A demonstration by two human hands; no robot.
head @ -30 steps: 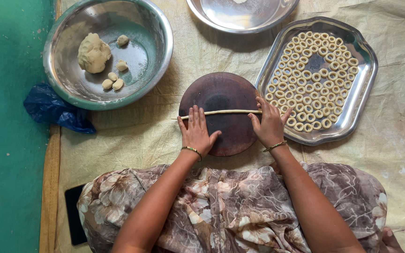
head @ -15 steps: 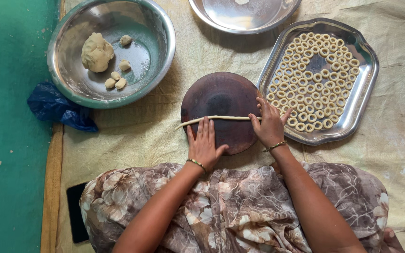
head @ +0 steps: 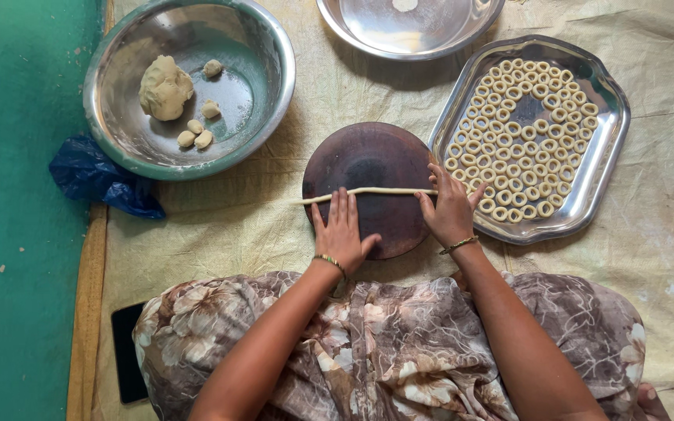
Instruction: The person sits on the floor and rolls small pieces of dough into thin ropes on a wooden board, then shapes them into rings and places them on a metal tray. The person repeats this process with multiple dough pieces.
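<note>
A thin dough rope lies left to right across a round dark board just ahead of you. Your left hand and right hand lie flat and open, fingertips on the rope. The tray on the right holds dough rings; the bowl at far left holds dough lumps.

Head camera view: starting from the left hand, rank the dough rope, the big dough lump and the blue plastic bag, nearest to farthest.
From the left hand:
1. Dough rope, under its fingertips on the round board.
2. Big dough lump, up-left in the steel bowl.
3. Blue plastic bag, far left on the floor's edge.
</note>
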